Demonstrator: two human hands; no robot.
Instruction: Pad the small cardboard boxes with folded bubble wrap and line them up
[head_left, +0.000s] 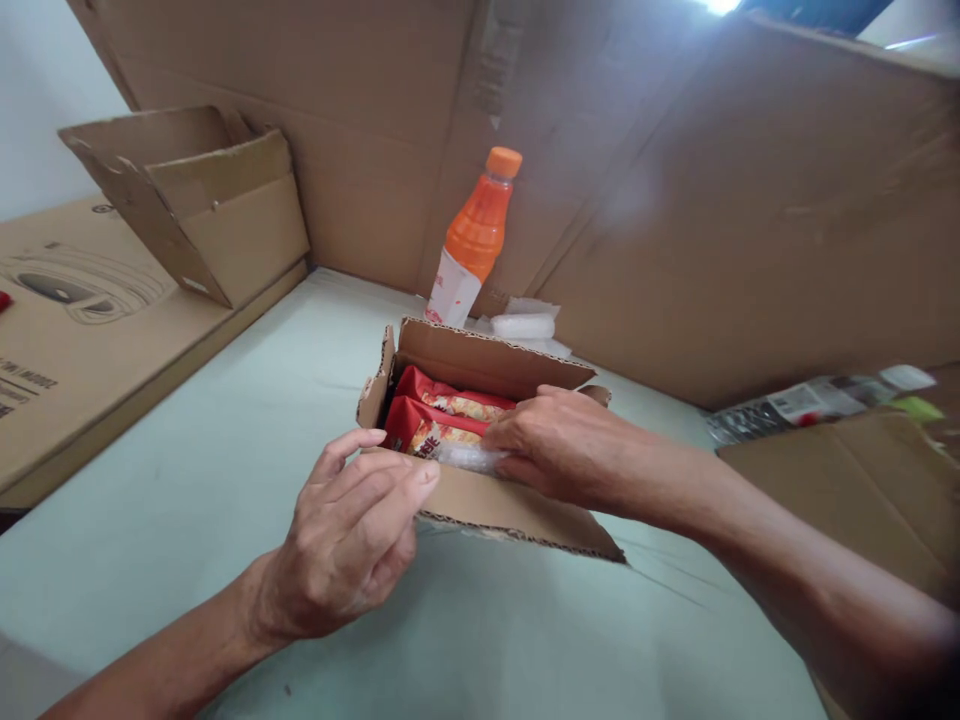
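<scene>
With the right hand [555, 440] pinching a clear wrap [469, 457] over the red packets [431, 420] inside the box [480, 500], the left hand [352, 535], loosely curled, should steady the front flap.

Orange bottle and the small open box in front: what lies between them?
In the head view, a white plastic-wrapped packet lies between the orange bottle and the small open box, beside the bottle's base.
</scene>
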